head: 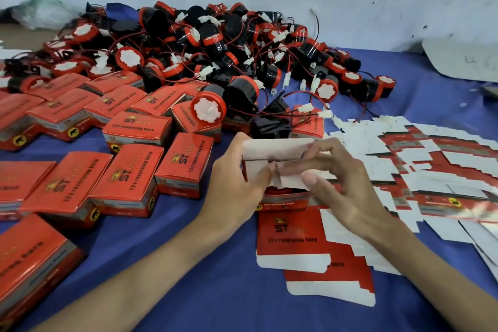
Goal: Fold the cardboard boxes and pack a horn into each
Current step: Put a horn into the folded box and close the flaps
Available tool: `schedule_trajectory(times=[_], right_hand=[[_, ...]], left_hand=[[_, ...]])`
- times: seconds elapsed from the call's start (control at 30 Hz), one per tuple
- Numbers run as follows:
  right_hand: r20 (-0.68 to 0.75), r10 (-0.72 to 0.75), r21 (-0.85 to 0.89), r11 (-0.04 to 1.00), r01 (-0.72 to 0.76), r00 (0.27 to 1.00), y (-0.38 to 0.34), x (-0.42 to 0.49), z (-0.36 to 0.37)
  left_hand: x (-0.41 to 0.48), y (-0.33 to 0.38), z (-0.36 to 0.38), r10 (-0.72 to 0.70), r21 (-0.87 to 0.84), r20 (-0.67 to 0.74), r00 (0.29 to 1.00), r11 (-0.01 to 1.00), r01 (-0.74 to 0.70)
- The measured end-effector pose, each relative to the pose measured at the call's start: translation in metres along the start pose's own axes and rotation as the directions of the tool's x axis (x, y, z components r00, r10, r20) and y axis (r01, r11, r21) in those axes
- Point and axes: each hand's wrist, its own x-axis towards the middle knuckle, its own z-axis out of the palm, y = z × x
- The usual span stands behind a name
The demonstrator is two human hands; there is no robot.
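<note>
Was mid-fold: left hand (238,172) gripped the red-and-white cardboard box (285,200) just in front of the black-and-red plastic horn heap (215,43), right hand (341,183) pressed its white flaps (272,147) down flat-fingered, so tucking them shut probably came next.

The left forearm (161,264) and right forearm (431,264) are bare all the way to the frame's lower edge. The left grip (239,178) and right grip (347,191) are bare too, with slender fingers; the right thumb carries a short, plain nail.
</note>
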Motion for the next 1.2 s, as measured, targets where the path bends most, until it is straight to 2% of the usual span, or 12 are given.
schedule_trajectory(times=[0.03, 0.1, 0.2, 0.33, 0.47, 0.57, 0.67, 0.73, 0.83, 0.93, 1.07, 1.2], right_hand=[[-0.01, 0.096, 0.134, 0.986, -0.094, 0.995, -0.002, 0.002, -0.001], [-0.057, 0.186, 0.225, 0.96, -0.169, 0.981, -0.004, 0.005, -0.002], [-0.078, 0.168, 0.238, 0.96, -0.145, 0.983, -0.003, 0.005, 0.001], [-0.012, 0.162, 0.216, 0.964, -0.156, 0.987, 0.0, -0.004, 0.001], [-0.051, 0.088, 0.048, 0.995, -0.086, 0.995, 0.004, -0.007, -0.001], [-0.08, -0.101, -0.199, 0.976, 0.084, 0.992, 0.008, -0.005, -0.003], [-0.024, -0.327, -0.384, 0.876, 0.293, 0.945, 0.01, -0.005, -0.006], [0.026, -0.411, -0.478, 0.796, 0.372, 0.911, 0.009, -0.006, -0.008], [0.109, -0.478, -0.643, 0.634, 0.428, 0.872, 0.01, -0.008, -0.013], [0.137, -0.466, -0.764, 0.512, 0.393, 0.874, 0.011, -0.009, -0.018], [0.101, -0.379, -0.639, 0.684, 0.351, 0.92, 0.01, -0.009, -0.01], [0.242, -0.375, -0.589, 0.676, 0.443, 0.895, 0.012, -0.008, -0.004]], left_hand=[[0.001, 0.0, -0.001, 0.015, 0.057, -0.012, 1.0, 0.998, -0.014], [0.0, 0.001, -0.001, 0.054, 0.093, -0.014, 0.998, 0.994, -0.053], [-0.001, 0.004, -0.006, 0.101, 0.089, 0.034, 0.994, 0.991, -0.103], [-0.002, 0.001, -0.019, 0.157, 0.116, 0.233, 0.96, 0.975, -0.188], [0.0, -0.001, -0.027, 0.265, 0.212, 0.322, 0.909, 0.915, -0.342], [0.001, -0.004, -0.027, 0.344, 0.249, 0.361, 0.866, 0.86, -0.446], [-0.001, -0.007, -0.029, 0.373, 0.285, 0.435, 0.82, 0.807, -0.518], [-0.001, -0.008, -0.03, 0.391, 0.295, 0.45, 0.803, 0.783, -0.547], [-0.001, -0.009, -0.029, 0.424, 0.324, 0.44, 0.792, 0.748, -0.58], [-0.002, -0.011, -0.03, 0.435, 0.379, 0.442, 0.784, 0.702, -0.603], [-0.003, -0.01, -0.026, 0.422, 0.441, 0.422, 0.802, 0.677, -0.589], [-0.004, -0.006, -0.018, 0.371, 0.522, 0.447, 0.814, 0.631, -0.574]])
